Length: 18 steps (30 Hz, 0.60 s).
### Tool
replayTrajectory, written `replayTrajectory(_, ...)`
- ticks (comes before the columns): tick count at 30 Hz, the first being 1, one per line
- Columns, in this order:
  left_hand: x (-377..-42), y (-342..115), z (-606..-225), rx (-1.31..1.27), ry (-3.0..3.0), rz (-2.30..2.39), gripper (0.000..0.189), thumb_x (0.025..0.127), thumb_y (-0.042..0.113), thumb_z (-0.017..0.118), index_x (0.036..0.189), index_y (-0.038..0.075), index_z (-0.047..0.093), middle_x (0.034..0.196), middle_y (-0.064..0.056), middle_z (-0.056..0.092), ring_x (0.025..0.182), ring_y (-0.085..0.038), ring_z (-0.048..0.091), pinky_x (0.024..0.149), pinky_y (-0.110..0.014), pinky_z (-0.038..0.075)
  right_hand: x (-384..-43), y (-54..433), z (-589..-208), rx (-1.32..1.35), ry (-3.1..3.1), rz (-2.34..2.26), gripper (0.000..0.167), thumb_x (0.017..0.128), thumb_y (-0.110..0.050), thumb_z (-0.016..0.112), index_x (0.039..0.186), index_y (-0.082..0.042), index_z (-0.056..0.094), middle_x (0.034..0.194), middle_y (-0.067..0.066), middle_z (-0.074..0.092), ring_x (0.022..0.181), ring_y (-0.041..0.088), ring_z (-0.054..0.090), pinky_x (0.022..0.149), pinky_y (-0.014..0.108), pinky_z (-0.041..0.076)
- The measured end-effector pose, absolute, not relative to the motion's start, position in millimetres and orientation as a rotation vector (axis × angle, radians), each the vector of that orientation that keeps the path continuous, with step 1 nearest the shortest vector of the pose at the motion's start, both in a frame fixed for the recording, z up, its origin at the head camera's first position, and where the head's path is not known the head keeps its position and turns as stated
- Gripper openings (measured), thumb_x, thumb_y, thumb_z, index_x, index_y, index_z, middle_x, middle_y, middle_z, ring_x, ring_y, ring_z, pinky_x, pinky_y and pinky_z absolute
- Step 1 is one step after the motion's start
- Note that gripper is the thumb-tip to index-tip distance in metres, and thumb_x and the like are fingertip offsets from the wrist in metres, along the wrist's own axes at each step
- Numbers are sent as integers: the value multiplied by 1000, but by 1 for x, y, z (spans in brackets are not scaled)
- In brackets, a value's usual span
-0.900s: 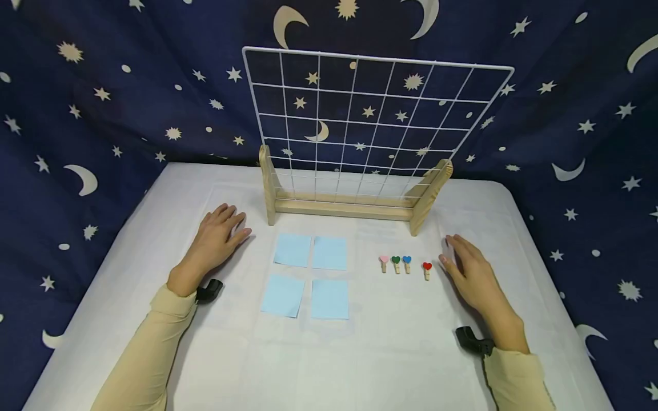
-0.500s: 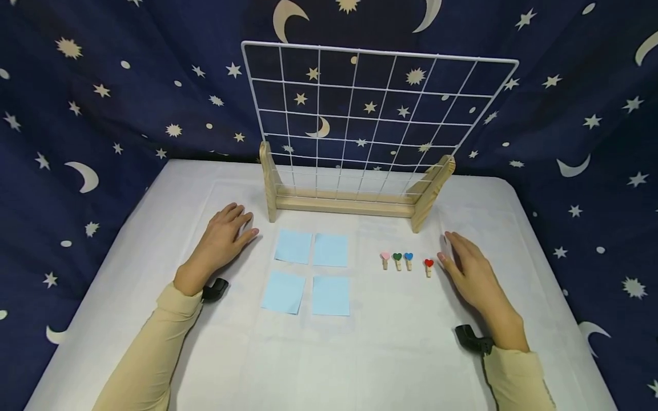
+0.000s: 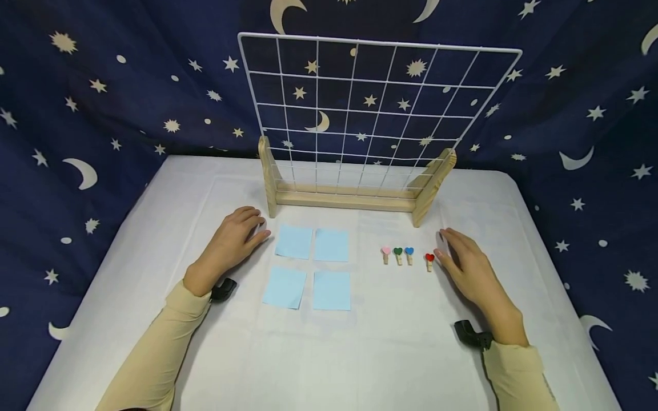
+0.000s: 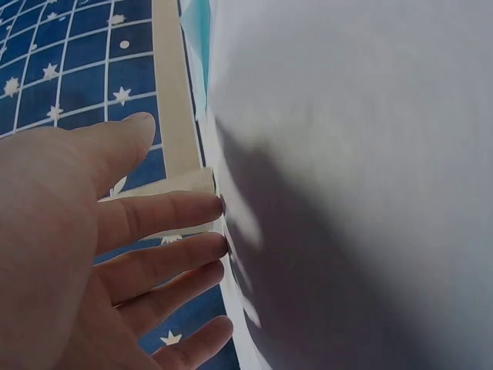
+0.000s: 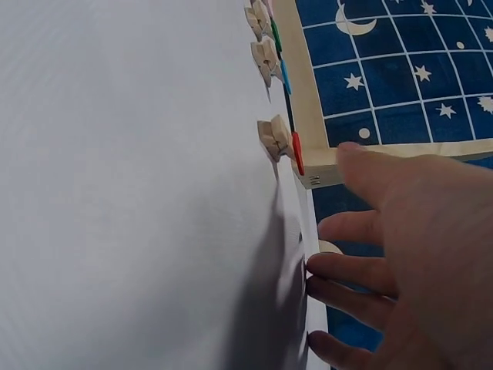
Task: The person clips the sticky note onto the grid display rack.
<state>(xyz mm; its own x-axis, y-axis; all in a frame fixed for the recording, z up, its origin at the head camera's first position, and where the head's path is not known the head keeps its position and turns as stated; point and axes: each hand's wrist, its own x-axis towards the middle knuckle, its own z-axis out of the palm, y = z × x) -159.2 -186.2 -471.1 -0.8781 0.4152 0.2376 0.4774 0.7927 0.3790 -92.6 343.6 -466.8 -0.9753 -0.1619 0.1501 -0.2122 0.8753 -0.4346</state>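
Observation:
My left hand [image 3: 232, 240] rests on the white cloth with relaxed fingers, left of the light blue paper squares, and holds nothing. Nearest to it is the upper left blue square [image 3: 294, 241]; several such squares lie in two rows. On the right side my right hand [image 3: 466, 265] lies with its fingers loosely extended, also holding nothing. Its thumb tip is close to a small clothespin with a red heart [image 3: 429, 262]. Further left stand clothespins with a blue heart [image 3: 409, 255], a green heart [image 3: 398, 255] and a pink heart [image 3: 386, 254] in a row.
A white wire grid [image 3: 380, 108] leans back in a wooden stand [image 3: 344, 200] at the far side of the table. The table [image 3: 308, 365] has a white cloth. Behind hangs a dark blue curtain [image 3: 154, 68] with moons and stars.
My left hand has slid to the right, closer to the blue squares. The right hand has hardly moved. The head view has shifted slightly; the papers and clothespins lie as before.

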Motion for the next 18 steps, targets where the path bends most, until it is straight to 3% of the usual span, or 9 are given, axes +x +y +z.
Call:
replayTrajectory(12, -157, -168, -475, -812, -2795, -709, 39, 100, 30, 74, 121, -3, 73, 137, -23, 66, 137, -41, 54, 110, -63, 44, -87, 341, -464, 318, -2884, 718, 49, 106, -26, 65, 148, -2, 58, 142, 27, 58, 137, 47, 48, 110, 68, 38)
replayTrajectory(18, -151, -168, -473, -788, -2771, -728, 40, 94, 30, 81, 116, -3, 73, 133, -23, 67, 131, -41, 56, 107, -62, 45, -92, 338, -465, 366, -2869, 757, 42, 105, -22, 67, 144, -5, 63, 134, 20, 63, 132, 41, 53, 108, 64, 41)
